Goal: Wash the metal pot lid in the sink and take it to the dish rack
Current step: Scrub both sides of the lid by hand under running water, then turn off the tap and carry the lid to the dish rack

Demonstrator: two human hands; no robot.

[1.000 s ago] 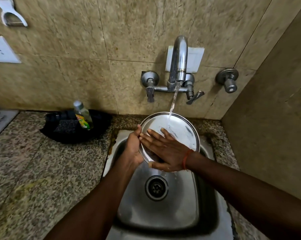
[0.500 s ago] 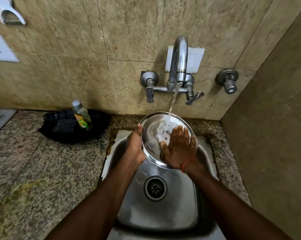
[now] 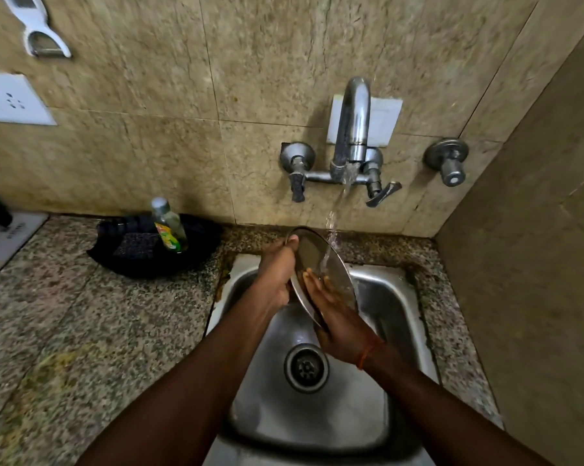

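Note:
The round metal pot lid (image 3: 317, 255) is held tilted nearly on edge over the steel sink (image 3: 398, 297), under running water from the tap (image 3: 352, 129). My left hand (image 3: 277, 274) grips the lid's left rim, thumb on the top edge. My right hand (image 3: 337, 317) lies flat against the lid's inner face, fingers spread, and covers its lower part. A red thread is tied around my right wrist. No dish rack is in view.
A black tray (image 3: 199, 247) on the granite counter (image 3: 82, 324) holds a scrub pad (image 3: 134, 245) and a soap bottle (image 3: 167, 225). A tiled side wall (image 3: 536, 264) stands close on the right. The sink drain (image 3: 305, 368) lies below the hands.
The lid has turned from facing me to nearly edge-on. My right hand slid down to its lower part. The view has moved closer.

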